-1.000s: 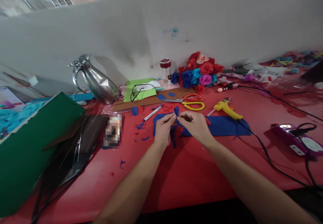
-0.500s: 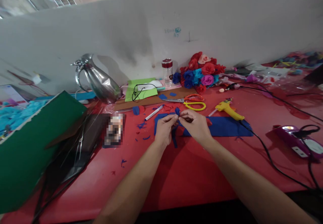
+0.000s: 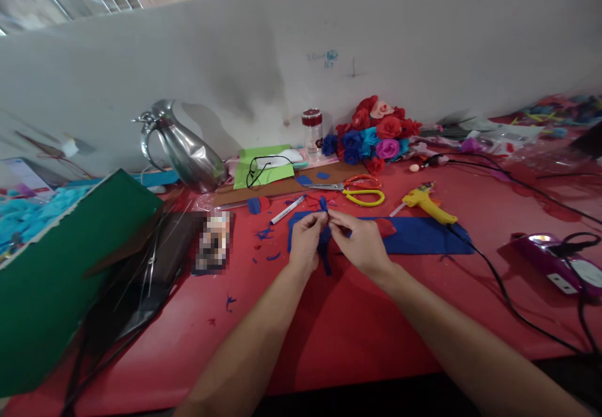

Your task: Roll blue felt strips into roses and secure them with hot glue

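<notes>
Two bare forearms reach in over a red table (image 3: pixel 329 335), hands meeting at its middle. At the left, a green box (image 3: pixel 94 266) stands tilted beside a dark pouch (image 3: pixel 162 260); at the right sits a purple power block (image 3: pixel 550 263) with a black cord plugged in. Next to the pouch lies a flat item (image 3: pixel 213 244), its face pixelated. The left hand (image 3: pixel 306 238) pinches a small blue piece (image 3: pixel 323 204) between thumb and fingers, and the right hand (image 3: pixel 361 239), fingertips closed, grips it from the other side, just apart from the left. The piece pokes up above the fingertips, over the left end of a blue sheet (image 3: pixel 433 236), while a blue strip (image 3: pixel 328 261) shows below the hands. A red petal (image 3: pixel 386 226) lies on the sheet by the right hand. Blue scraps (image 3: pixel 264 234) litter the tabletop to the left, near a white pen (image 3: pixel 288 210). Beyond are a yellow glue gun (image 3: pixel 427 205) and open scissors (image 3: pixel 360 192). Farther back, glasses (image 3: pixel 254 174) rest on green paper (image 3: pixel 241 169), near a steel pitcher (image 3: pixel 185 150), a red-lidded jar (image 3: pixel 312 135) and a heap of flowers (image 3: pixel 376 133) in front of a white wall (image 3: pixel 235 59).
</notes>
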A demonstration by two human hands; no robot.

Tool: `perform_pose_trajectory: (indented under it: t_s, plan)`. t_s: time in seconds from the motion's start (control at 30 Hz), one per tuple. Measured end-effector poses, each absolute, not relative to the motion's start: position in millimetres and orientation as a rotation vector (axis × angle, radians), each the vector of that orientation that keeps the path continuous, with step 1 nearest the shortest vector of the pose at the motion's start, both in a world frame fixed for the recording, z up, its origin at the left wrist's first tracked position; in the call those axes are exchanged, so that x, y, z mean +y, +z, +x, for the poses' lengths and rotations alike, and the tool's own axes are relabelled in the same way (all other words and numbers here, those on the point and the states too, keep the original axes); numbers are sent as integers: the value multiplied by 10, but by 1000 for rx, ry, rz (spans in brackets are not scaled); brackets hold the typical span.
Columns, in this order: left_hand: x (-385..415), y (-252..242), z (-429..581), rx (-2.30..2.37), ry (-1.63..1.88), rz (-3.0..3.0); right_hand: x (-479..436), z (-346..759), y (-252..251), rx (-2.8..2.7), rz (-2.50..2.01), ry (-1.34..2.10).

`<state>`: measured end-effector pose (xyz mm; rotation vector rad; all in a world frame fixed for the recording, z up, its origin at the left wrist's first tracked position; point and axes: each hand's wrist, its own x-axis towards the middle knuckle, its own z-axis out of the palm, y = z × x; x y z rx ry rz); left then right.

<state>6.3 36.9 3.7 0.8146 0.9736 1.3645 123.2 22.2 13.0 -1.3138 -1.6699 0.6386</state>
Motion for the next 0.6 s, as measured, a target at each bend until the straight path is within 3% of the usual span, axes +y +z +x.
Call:
perform_pose_trajectory:
  t_s: [0.2,0.6]
  plan:
    - [357,44,67,972,1359,875,211,1245,151,-1721,-1310,563]
    - [348,39,76,916,1398,922,250,1248,188,-1631,-1214,865]
